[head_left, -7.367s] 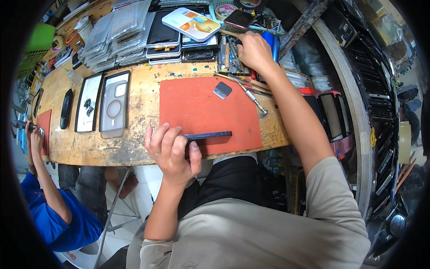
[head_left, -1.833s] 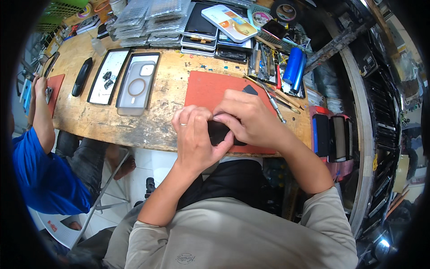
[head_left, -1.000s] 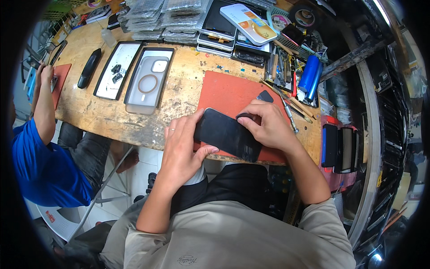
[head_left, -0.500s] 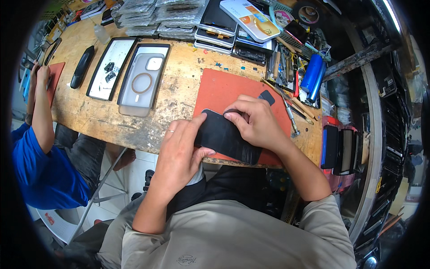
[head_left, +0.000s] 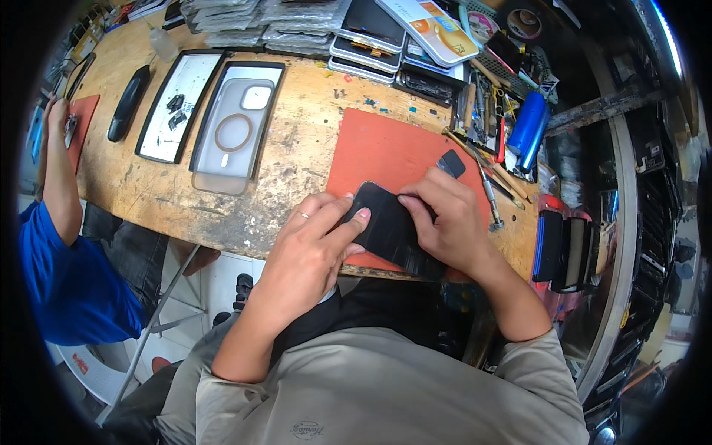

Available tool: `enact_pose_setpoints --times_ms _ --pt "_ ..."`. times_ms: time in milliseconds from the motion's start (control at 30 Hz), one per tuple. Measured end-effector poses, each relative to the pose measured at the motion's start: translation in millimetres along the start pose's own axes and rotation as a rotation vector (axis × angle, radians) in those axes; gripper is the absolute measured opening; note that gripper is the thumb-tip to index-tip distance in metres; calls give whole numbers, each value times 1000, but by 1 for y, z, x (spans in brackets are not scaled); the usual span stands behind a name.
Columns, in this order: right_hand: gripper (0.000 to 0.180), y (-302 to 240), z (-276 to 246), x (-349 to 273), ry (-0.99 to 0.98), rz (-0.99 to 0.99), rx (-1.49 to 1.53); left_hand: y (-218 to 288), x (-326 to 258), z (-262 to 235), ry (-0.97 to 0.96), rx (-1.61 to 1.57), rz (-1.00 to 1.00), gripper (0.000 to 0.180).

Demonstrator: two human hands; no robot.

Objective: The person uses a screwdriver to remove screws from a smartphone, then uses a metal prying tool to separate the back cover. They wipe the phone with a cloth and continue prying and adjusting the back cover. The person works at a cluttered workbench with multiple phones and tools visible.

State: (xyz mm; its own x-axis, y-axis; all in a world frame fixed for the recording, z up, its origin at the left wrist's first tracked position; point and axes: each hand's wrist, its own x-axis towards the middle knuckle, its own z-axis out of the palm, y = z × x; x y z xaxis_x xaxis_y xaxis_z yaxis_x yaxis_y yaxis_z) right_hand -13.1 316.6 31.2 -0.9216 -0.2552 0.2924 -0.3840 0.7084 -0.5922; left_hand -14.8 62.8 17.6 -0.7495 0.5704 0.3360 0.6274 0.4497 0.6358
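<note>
A black phone (head_left: 389, 228) lies tilted over the near edge of the orange work mat (head_left: 386, 144), held between both hands. My left hand (head_left: 310, 241) grips its left end, thumb pressed on the top face. My right hand (head_left: 449, 225) covers its right side with fingertips on the upper edge. A small black square part (head_left: 451, 163) rests on the mat just beyond my right fingers.
A clear phone case (head_left: 236, 127) and a black-rimmed tray (head_left: 178, 104) lie on the wooden bench (head_left: 293, 159) to the left. Screwdrivers (head_left: 486, 185), a blue cylinder (head_left: 528, 130) and stacked phone boxes (head_left: 371, 37) crowd the far right. A person in blue (head_left: 70, 245) works at the left.
The phone has come down from in front of my body onto the mat's near edge, and both hands have followed it, staying on it.
</note>
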Motion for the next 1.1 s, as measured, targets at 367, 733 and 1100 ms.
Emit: enact_pose_setpoints --times_ms 367,733,1100 --pt "13 11 4 19 -86 -51 127 3 0 4 54 48 -7 46" --pt "46 -14 -31 -58 4 177 -204 65 -35 39 90 146 -200 38" --pt "25 -50 -2 -77 -21 267 77 31 18 10 73 69 -281 49"
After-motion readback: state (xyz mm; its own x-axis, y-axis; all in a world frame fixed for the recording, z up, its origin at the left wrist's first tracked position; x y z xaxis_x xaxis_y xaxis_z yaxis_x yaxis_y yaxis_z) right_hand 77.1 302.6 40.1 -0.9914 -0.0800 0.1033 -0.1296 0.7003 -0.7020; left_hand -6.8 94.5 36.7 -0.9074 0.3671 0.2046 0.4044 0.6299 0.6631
